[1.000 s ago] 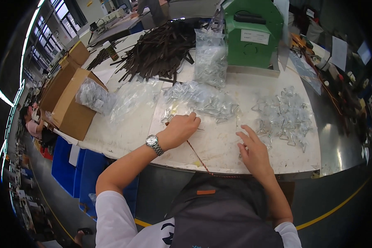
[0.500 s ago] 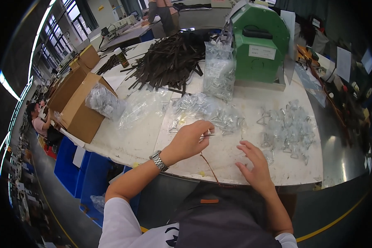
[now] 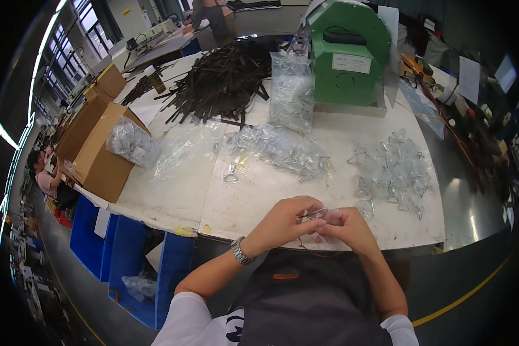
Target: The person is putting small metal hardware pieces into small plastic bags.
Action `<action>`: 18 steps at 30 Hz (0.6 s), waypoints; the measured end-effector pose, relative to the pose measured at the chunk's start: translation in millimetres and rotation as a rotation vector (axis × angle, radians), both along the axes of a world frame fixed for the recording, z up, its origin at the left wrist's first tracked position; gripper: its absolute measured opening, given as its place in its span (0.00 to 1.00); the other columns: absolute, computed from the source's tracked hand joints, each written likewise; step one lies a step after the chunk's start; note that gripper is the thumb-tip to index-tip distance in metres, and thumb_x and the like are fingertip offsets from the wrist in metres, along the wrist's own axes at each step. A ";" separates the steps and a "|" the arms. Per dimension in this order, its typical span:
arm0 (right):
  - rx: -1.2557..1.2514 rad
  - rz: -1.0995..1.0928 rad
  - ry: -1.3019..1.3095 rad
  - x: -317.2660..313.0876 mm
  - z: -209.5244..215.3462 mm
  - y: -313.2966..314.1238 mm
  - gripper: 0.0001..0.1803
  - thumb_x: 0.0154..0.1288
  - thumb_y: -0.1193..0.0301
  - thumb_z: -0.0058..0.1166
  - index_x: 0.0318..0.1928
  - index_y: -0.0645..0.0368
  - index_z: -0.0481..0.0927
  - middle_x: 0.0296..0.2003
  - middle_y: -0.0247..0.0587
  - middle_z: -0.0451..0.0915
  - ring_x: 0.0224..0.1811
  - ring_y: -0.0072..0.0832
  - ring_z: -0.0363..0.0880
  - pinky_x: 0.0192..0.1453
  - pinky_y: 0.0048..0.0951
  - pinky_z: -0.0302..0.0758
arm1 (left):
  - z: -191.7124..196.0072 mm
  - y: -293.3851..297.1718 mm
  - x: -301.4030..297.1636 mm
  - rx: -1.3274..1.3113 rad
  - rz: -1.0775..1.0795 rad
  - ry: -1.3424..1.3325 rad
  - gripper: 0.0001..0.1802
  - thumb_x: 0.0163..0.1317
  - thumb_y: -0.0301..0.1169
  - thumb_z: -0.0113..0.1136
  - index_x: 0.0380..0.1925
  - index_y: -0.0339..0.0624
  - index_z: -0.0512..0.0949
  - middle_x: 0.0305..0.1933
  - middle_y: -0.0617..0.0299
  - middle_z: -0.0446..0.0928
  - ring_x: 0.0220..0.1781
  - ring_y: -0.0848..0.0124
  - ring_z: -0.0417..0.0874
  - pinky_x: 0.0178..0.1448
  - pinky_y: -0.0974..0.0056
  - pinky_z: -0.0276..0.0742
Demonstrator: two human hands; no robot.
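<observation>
Close to the table's front edge, my two hands meet with fingers pinched. My left hand, a steel watch on its wrist, is closed on a small metal piece, thin and partly wrapped in clear film. From the other side my right hand pinches the same piece; the fingers hide most of its shape. Past my hands lies a heap of metal triangle rings in clear plastic. A second spread of wrapped rings lies to the right.
A green machine stands at the back beside an upright clear bag of metal parts. Dark strips are piled left of it. An open cardboard box sits at the left edge, above blue bins.
My left hand has moved right and nearer to me. My right hand, open and apart before, has closed beside it on the metal piece. The view has shifted slightly.
</observation>
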State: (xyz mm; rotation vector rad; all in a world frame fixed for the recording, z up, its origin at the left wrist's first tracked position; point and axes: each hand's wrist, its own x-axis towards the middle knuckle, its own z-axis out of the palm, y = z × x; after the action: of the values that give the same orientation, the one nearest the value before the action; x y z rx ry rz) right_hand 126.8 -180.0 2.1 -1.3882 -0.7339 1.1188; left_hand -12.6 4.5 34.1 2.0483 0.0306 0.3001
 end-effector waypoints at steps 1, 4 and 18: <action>0.037 0.011 0.071 -2.6 0.7 2.5 0.15 0.72 0.71 0.68 0.51 0.71 0.87 0.41 0.46 0.92 0.37 0.22 0.87 0.43 0.24 0.82 | -7.0 -0.6 1.5 -0.013 -0.021 0.003 0.13 0.68 0.30 0.69 0.50 0.37 0.84 0.37 0.56 0.84 0.31 0.67 0.81 0.37 0.65 0.76; 0.022 0.140 0.085 3.3 5.4 5.5 0.18 0.74 0.71 0.67 0.57 0.70 0.84 0.42 0.49 0.92 0.37 0.23 0.88 0.43 0.24 0.82 | -21.9 -2.6 1.6 0.017 0.098 -0.124 0.11 0.67 0.30 0.69 0.48 0.37 0.85 0.37 0.52 0.86 0.33 0.57 0.86 0.37 0.60 0.79; 0.272 -0.185 0.160 6.2 -9.3 9.7 0.15 0.79 0.68 0.60 0.56 0.66 0.84 0.47 0.44 0.90 0.51 0.27 0.87 0.60 0.30 0.81 | -33.2 -21.8 -9.4 -0.586 0.228 0.089 0.19 0.77 0.31 0.63 0.64 0.37 0.78 0.39 0.66 0.88 0.32 0.85 0.79 0.35 0.72 0.74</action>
State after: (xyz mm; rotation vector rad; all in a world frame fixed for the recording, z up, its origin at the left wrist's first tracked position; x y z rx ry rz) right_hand 133.0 -170.3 -7.2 -1.0993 -0.6040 0.9351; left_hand -22.0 -17.3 0.9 1.4732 0.3666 0.2978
